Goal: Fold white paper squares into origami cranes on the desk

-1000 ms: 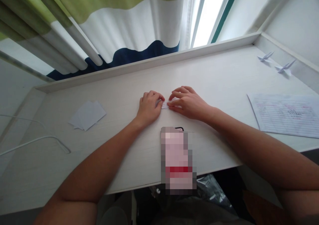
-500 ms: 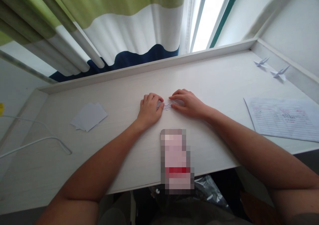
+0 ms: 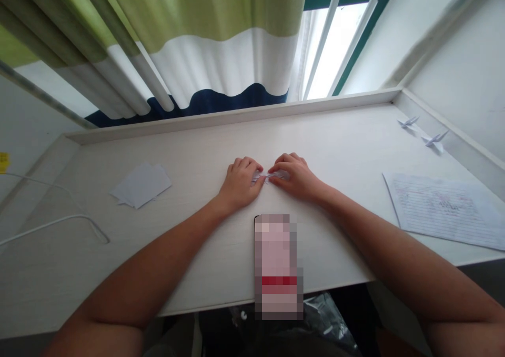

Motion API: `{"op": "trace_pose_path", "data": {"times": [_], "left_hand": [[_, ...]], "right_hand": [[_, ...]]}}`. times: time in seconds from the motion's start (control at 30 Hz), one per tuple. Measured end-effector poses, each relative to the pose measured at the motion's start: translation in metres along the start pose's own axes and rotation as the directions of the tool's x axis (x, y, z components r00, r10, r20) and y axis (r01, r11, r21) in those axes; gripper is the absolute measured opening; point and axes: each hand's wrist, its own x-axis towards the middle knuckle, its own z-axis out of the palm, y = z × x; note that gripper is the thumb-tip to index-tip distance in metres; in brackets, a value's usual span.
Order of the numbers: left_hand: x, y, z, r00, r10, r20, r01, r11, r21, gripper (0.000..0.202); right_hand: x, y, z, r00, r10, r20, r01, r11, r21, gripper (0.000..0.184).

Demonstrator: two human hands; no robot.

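A small folded white paper (image 3: 266, 177) spans the gap between my two hands, low over the middle of the desk. My left hand (image 3: 241, 182) pinches its left end between thumb and fingers. On the other side, my right hand (image 3: 295, 175) grips the right end the same way. Creases and a narrow pointed part show between the fingertips; much of the paper is hidden by the fingers. Just below the hands lies a blurred-out flat rectangular object (image 3: 275, 262) reaching the desk's front edge.
Loose white paper sheets (image 3: 141, 186) are piled at the left, near a white cable (image 3: 79, 217). Two folded paper figures (image 3: 434, 140) stand at the far right. Lined sheets with writing (image 3: 442, 207) lie at the right. A raised rim (image 3: 236, 117) and curtain (image 3: 229, 62) border the back.
My hands have come slightly closer together around the folded paper, and both still hold it. The camera view has tilted a little, shifting the desk lower in the picture.
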Motion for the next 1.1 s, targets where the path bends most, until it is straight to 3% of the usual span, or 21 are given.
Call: {"op": "trace_pose_path", "data": {"times": [0.3,0.47,0.6,0.77,0.93,1.1], "left_hand": [[0.000,-0.006,0.001,0.995,0.099,-0.023,-0.101,0.985,-0.142,0.005],[-0.002,-0.007,0.004,0.959,0.222,-0.177,-0.258,0.942,-0.213,0.005],[-0.003,-0.007,0.004,0.952,0.152,-0.264,-0.222,0.941,-0.257,0.002],[-0.002,-0.008,0.005,0.951,0.069,-0.300,-0.181,0.914,-0.363,0.028],[-0.002,-0.008,0.003,0.941,0.197,-0.275,-0.255,0.947,-0.194,0.019],[-0.002,-0.007,-0.002,0.899,0.367,-0.237,-0.361,0.930,0.072,0.016]], "right_hand": [[-0.003,-0.002,-0.002,1.000,0.005,-0.001,-0.005,0.999,0.039,0.026],[-0.001,0.000,-0.004,0.999,-0.018,-0.041,0.023,0.990,0.136,0.021],[0.000,0.001,-0.007,0.985,-0.133,-0.110,0.158,0.951,0.265,0.016],[-0.001,0.002,-0.009,0.957,-0.197,-0.213,0.244,0.945,0.220,0.014],[-0.001,0.005,-0.011,0.940,-0.261,-0.219,0.311,0.921,0.235,0.011],[-0.001,0.010,-0.013,0.908,-0.367,-0.202,0.377,0.926,0.012,0.013]]}}
